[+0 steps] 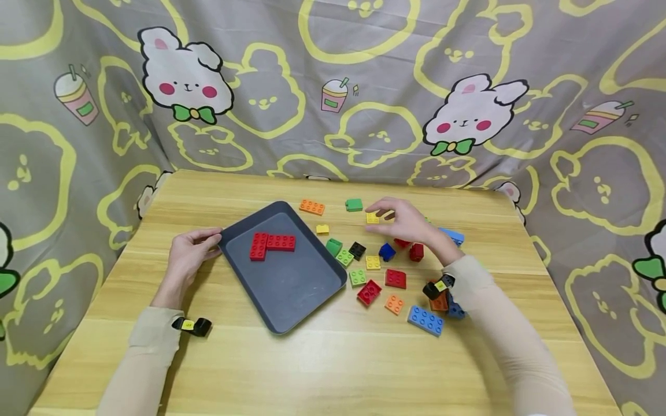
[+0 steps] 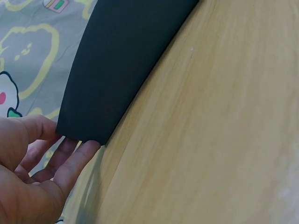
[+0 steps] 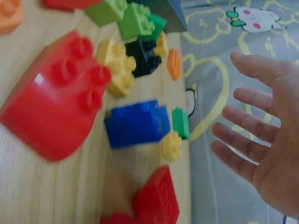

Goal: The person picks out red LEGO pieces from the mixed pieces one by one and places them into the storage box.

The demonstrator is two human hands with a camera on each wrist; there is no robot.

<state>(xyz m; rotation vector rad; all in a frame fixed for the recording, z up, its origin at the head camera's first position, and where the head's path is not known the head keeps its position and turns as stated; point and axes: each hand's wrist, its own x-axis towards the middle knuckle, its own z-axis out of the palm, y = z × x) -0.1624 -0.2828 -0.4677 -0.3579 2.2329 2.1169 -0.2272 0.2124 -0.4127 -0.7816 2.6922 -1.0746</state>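
Note:
My left hand [image 1: 188, 260] pinches the left corner of a dark grey tray [image 1: 307, 306], thumb at the rim and fingertips at the lower edge in the left wrist view [image 2: 42, 172]. Two red bricks [image 1: 281, 242] lie in the tray at right angles. With its fingers spread, my right hand [image 1: 403, 219] hovers above the bricks right of the tray. Nearest its fingertips is a small yellow brick [image 1: 372, 218]; the right wrist view shows the open palm [image 3: 275, 130] holding nothing.
Several loose bricks lie right of the tray: a blue one [image 1: 425, 320], a red one [image 1: 369, 293], a black one [image 1: 356, 250] and light green ones [image 1: 357, 278]. An orange brick [image 1: 312, 207] and a green brick [image 1: 354, 205] lie farther back. A patterned curtain [image 1: 270, 144] hangs behind the table.

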